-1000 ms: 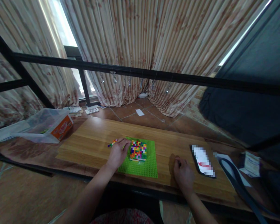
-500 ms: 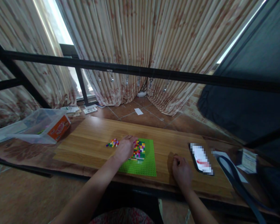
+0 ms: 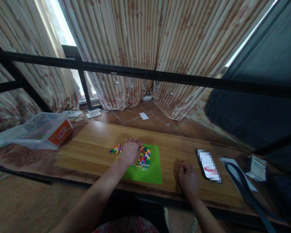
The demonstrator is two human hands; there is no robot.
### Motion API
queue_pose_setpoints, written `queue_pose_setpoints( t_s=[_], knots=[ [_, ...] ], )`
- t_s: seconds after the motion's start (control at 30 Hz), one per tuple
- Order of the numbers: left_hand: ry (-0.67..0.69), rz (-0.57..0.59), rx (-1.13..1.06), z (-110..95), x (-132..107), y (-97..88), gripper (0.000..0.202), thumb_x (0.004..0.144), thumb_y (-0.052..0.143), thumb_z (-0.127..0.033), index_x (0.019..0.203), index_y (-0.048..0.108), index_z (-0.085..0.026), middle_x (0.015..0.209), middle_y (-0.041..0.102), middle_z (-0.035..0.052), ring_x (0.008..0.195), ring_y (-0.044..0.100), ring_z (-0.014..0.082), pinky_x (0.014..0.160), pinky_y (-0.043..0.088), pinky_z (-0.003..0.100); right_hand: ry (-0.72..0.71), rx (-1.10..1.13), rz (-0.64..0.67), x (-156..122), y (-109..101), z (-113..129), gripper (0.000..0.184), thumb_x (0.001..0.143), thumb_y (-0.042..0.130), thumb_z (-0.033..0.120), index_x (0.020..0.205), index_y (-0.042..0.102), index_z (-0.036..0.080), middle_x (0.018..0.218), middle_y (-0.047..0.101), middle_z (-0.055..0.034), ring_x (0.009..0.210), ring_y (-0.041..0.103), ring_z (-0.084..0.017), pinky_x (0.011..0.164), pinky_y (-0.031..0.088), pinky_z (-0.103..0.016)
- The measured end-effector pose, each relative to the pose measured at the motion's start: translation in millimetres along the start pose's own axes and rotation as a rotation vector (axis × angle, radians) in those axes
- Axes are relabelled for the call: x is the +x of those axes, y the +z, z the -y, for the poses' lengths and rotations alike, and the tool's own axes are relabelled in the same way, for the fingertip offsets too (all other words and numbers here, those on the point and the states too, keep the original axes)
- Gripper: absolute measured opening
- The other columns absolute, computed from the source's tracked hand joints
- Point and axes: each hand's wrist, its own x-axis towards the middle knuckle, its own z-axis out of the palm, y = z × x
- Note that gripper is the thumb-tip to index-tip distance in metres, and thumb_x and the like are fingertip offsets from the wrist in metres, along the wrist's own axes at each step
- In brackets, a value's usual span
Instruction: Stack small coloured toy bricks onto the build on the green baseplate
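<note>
A green baseplate (image 3: 151,173) lies on the wooden board, carrying a block of many-coloured small bricks (image 3: 145,156). My left hand (image 3: 130,151) rests curled over the block's left edge, knuckles up; what its fingers hold is hidden. A small heap of loose coloured bricks (image 3: 116,149) lies just left of that hand. My right hand (image 3: 188,180) sits on the board to the right of the baseplate, fingers curled in, nothing visible in it.
A phone (image 3: 209,165) lies right of my right hand, with a dark strap (image 3: 242,187) and a small box (image 3: 257,167) beyond. A clear plastic tub with an orange label (image 3: 46,130) stands at the far left. A black rail (image 3: 145,76) crosses in front of curtains.
My left hand has moved up and right from the baseplate's left edge onto the brick block, uncovering the loose bricks. My right hand has stayed where it was.
</note>
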Motion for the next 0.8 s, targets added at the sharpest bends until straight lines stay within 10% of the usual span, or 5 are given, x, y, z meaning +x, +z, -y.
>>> queue_pose_setpoints(
  t_s=[0.6,0.8],
  knots=[
    [-0.139,-0.193,-0.409,14,-8,18.1,0.025,0.076,0.059,-0.016,0.098,0.067,-0.02,0.102,0.068,0.0056,0.1,0.061,0.0221,0.094,0.047,0.039,-0.017,0.0,0.0,1,2,-3,0.036,0.091,0.037,0.033,0.1,0.067,0.016,0.101,0.065,-0.0107,0.083,0.057,-0.021,0.069,0.036,-0.03],
    [-0.31,-0.064,-0.748,22,1,37.5,0.023,0.084,0.052,-0.03,0.09,0.071,-0.019,0.082,0.071,0.002,0.08,0.064,0.0169,0.075,0.05,0.028,-0.008,-0.003,0.004,-1,-2,2,0.036,0.091,0.037,0.032,0.099,0.068,0.015,0.1,0.066,-0.011,0.082,0.058,-0.021,0.069,0.036,-0.03]
  ],
)
